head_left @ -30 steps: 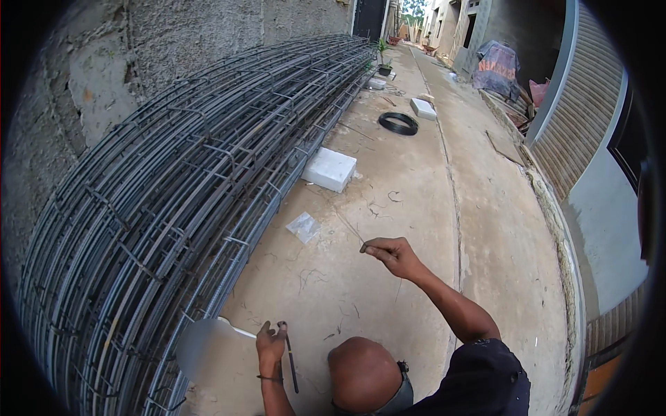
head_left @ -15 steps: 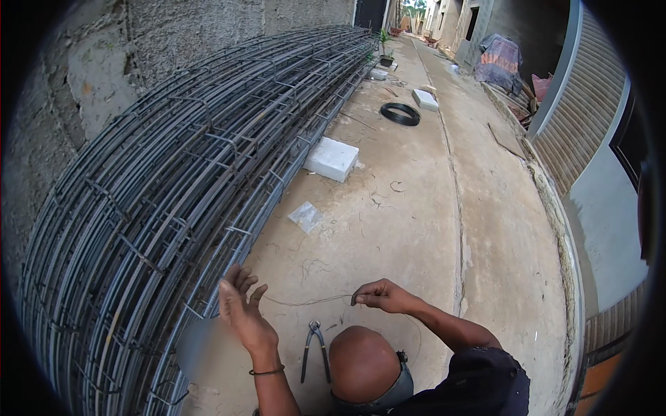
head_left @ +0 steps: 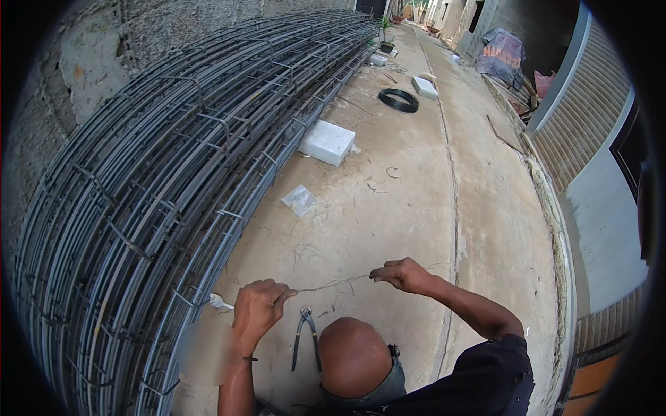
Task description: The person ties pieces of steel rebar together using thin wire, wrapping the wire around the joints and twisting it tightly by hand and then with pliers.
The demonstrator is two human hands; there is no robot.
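Note:
Thin tie wires [head_left: 333,283] stretch between my two hands above the concrete floor. My left hand [head_left: 260,306], beside the rebar bundle, is closed with its fingertips pinching the wires' left end. My right hand [head_left: 404,275] pinches the wires farther right, and loose ends stick out past it. A pair of pincers [head_left: 306,336] with dark handles lies on the floor between my left forearm and my bare knee [head_left: 357,357], jaws pointing away from me.
Long rebar cages [head_left: 159,173] are stacked along the left wall. On the floor lie a clear plastic bag [head_left: 300,200], a white block [head_left: 329,142], a coil of black wire [head_left: 399,100] and another white block [head_left: 424,87]. Farther off stand a potted plant [head_left: 386,46] and a covered pile [head_left: 501,59].
My left hand was open with fingers spread and now pinches the wires. My right hand has moved slightly right and away from me, still holding the wires. The whole view has shifted a little.

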